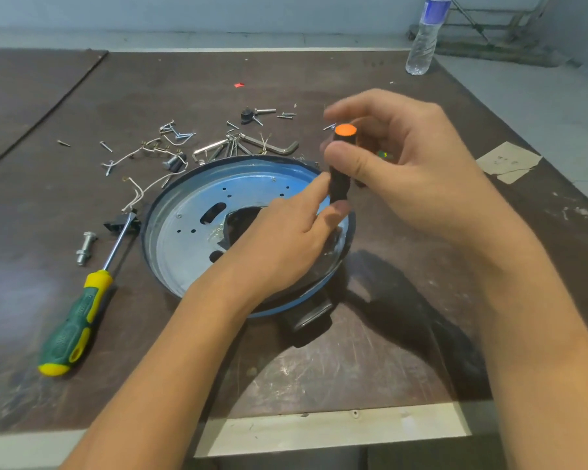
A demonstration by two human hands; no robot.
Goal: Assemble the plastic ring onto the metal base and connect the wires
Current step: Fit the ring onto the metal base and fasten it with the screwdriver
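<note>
Above the base (191, 239) rim, my right hand (404, 171) grips the screwdriver (340, 181) upright, cap up, while my left hand (279, 245) pinches it lower.

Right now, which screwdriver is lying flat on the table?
The green-and-yellow screwdriver, left of the metal base; the black orange-capped screwdriver stands upright in the right hand.

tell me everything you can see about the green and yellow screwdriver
The screwdriver lies flat on the dark table, left of the metal base. Its chunky handle looks like green rubbery plastic with yellow stripes and a yellow end, which points toward the person. The shiny metal shaft runs away and rightward, its tip reaching a small black part beside the base's rim. A bolt lies just left of the shaft. Neither the left hand nor the right hand touches it.
</note>
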